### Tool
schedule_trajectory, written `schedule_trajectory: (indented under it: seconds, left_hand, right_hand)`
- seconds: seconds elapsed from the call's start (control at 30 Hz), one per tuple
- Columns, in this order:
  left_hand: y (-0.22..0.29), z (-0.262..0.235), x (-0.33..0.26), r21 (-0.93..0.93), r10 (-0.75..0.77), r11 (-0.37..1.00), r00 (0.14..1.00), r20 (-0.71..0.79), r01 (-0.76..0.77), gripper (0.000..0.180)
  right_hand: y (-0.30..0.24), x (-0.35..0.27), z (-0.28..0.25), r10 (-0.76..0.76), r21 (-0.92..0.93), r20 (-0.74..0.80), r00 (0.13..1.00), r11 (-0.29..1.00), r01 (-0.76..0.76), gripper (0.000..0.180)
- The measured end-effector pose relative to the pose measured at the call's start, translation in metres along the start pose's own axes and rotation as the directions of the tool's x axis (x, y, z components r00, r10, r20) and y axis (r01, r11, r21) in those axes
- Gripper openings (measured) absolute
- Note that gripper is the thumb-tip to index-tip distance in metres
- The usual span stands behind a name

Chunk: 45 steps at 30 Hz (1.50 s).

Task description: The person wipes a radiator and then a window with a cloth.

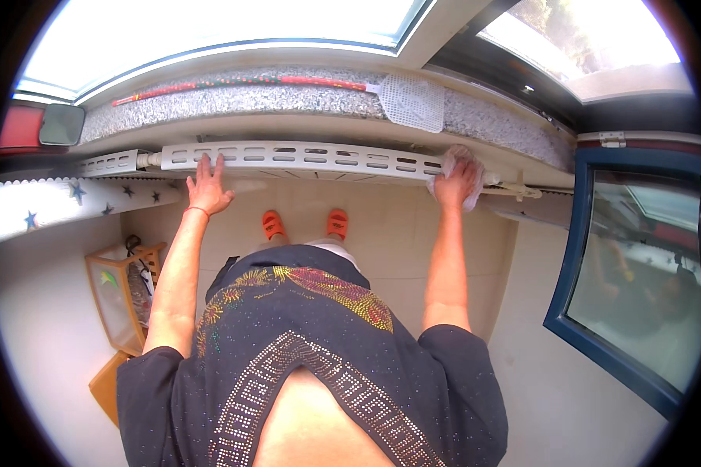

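Note:
A white radiator [304,158] with rows of slots along its top runs below the window sill. My left hand [208,189] rests on the radiator's front edge toward its left end, fingers spread and holding nothing. At the right end, my right hand [456,185] is closed over a pale cloth [472,195], pressing it on the radiator's top corner. Part of the cloth is hidden under my fingers. Just past the cloth, a pipe with a valve [519,189] joins the radiator.
On the speckled stone sill [249,100] lies a fly swatter [413,101] with a red handle. A blue-framed window sash [631,272] stands swung inward at the right. A wooden-framed rack [115,292] sits at the lower left, near a star-patterned white cover [78,204].

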<state>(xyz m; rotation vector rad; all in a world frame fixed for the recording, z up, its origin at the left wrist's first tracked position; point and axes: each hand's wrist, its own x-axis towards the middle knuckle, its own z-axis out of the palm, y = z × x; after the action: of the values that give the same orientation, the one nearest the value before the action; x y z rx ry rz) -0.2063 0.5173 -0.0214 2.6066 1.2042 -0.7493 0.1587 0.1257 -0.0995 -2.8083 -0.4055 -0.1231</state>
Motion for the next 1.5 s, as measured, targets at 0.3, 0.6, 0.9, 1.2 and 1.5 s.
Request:
schedule_trajectory:
  seconds: [0.3, 0.6, 0.9, 1.2, 1.5]
  left_hand:
    - [-0.054, 0.013, 0.014, 0.025, -0.055, 0.998, 0.984, -0.168, 0.06, 0.09]
    - [-0.058, 0.025, 0.018, 0.076, 0.021, 0.997, 0.993, -0.118, -0.013, 0.105]
    - [-0.067, 0.024, 0.016, 0.094, 0.093, 0.992, 0.986, -0.137, -0.08, 0.105]
    - [-0.064, 0.019, 0.014, 0.111, 0.075, 0.992, 0.986, -0.15, -0.059, 0.099]
    - [-0.057, 0.016, 0.015, 0.116, 0.041, 0.993, 0.993, -0.109, -0.028, 0.103]
  right_hand:
    - [-0.016, -0.003, -0.026, -0.039, -0.202, 0.233, 0.972, 0.976, 0.087, 0.08]
    - [-0.062, -0.04, 0.019, -0.126, -0.151, -0.016, 0.992, 0.981, 0.122, 0.066]
    - [-0.23, -0.129, 0.035, -0.216, 0.015, 0.181, 0.959, 0.976, 0.217, 0.078]
    - [-0.28, -0.187, 0.041, -0.512, 0.359, 0.313, 0.8, 0.844, 0.399, 0.074]
    - [-0.149, -0.114, 0.004, -0.359, 0.07, 0.233, 0.904, 0.933, 0.353, 0.069]
